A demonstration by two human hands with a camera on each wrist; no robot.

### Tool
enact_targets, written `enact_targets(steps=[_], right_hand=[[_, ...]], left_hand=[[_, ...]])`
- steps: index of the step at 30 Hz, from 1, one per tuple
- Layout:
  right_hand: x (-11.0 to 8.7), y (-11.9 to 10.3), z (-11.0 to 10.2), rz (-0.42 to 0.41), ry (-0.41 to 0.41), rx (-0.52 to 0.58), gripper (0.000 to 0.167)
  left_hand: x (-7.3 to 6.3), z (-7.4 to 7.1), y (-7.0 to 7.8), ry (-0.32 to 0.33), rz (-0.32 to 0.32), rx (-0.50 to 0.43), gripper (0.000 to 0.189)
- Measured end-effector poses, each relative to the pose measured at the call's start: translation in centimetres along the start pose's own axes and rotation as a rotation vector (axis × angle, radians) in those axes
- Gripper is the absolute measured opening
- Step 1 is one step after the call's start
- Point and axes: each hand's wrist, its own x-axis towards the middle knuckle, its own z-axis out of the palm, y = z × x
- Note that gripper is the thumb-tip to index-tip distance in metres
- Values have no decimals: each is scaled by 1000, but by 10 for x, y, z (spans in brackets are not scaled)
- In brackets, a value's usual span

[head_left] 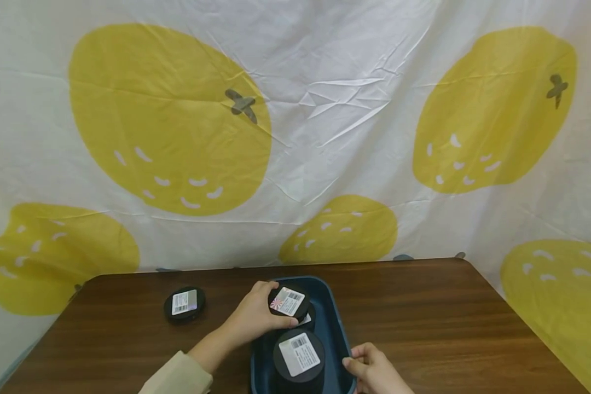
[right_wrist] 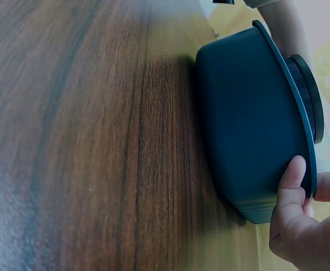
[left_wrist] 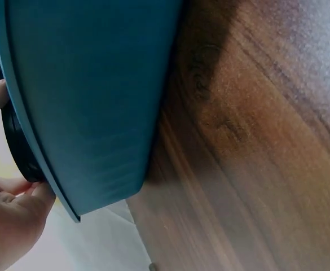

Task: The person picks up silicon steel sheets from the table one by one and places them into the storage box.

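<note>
A deep blue rectangular tray (head_left: pixel 336 328) stands on the table, with black round containers bearing white barcode labels inside it. My left hand (head_left: pixel 256 309) grips one black round container (head_left: pixel 302 296) by its sides at the tray's far end. It overlaps a second container (head_left: pixel 311 317), whose label is mostly hidden. Nearer me, a larger-looking black container (head_left: pixel 319 363) sits in the tray. My right hand (head_left: pixel 374 369) pinches the tray's right rim, thumb on one side and fingers on the other, as the right wrist view also shows.
Another labelled black round container (head_left: pixel 176 314) lies on the brown wooden table (head_left: pixel 423 306), left of the tray. Behind the table's far edge hangs a white cloth (head_left: pixel 325 137) printed with yellow fruit.
</note>
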Motion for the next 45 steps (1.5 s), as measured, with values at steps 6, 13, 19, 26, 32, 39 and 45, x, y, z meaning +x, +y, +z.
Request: enact_targets(steps=[6, 13, 19, 26, 32, 39, 45], right_hand=[[-2, 0, 0, -1, 7, 10, 28], [-2, 1, 3, 1, 7, 26, 28], [-2, 1, 3, -8, 0, 52, 25], [0, 2, 3, -38, -17, 84, 20], [0, 3, 2, -40, -20, 84, 20], [-1, 2, 2, -33, -20, 78, 21], [-2, 2, 2, -11, -5, 55, 26]], left_hand=[[-1, 5, -1, -8, 42, 47, 88], [-2, 13, -3, -24, 97, 97, 81], [0, 13, -2, -50, 109, 138, 81], [5, 16, -2, -87, 86, 159, 82], [8, 16, -3, -95, 105, 179, 82], [9, 16, -2, -107, 116, 184, 81], [7, 14, -2, -104, 118, 165, 82]])
